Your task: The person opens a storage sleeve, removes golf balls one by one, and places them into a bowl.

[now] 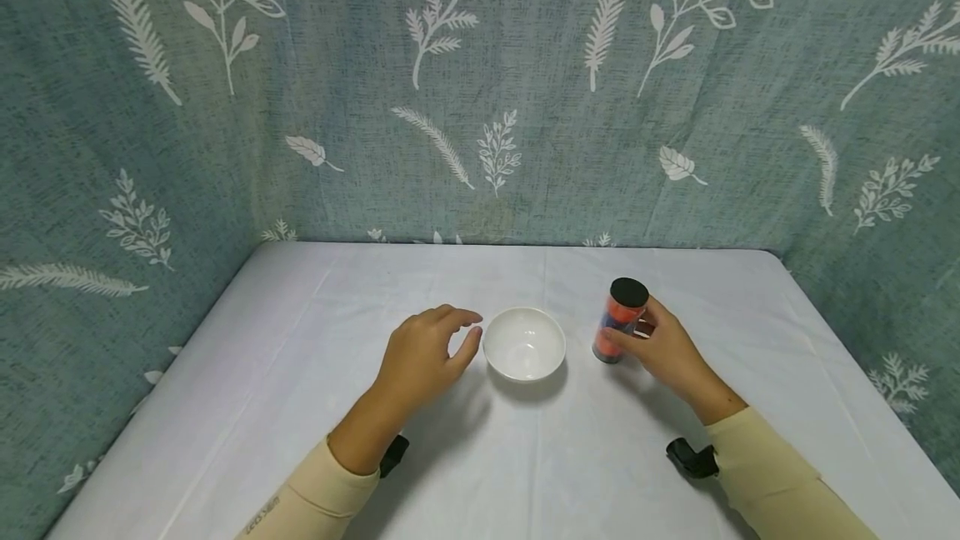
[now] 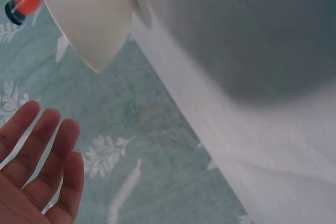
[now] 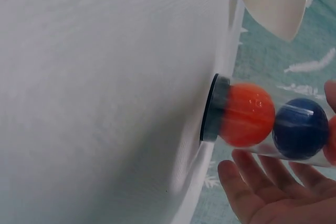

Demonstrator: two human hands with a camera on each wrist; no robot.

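Observation:
A clear tube of orange and blue balls (image 1: 619,325), with a black cap and a dark base, stands right of the white bowl (image 1: 524,346). My right hand (image 1: 670,350) holds it from the right, thumb on the near side and fingers behind. In the right wrist view the balls (image 3: 248,115) show through the clear wall; the dark base is at the tablecloth or very close to it. My left hand (image 1: 427,350) is just left of the bowl, fingers relaxed and holding nothing. The left wrist view shows its fingers (image 2: 44,156) spread apart from the bowl (image 2: 92,17).
A white cloth (image 1: 480,473) covers the table. Behind it and along both sides hangs a green-blue curtain (image 1: 525,215) with white leaf prints. Dark wrist devices sit under both sleeves, the right one (image 1: 692,458) close above the cloth.

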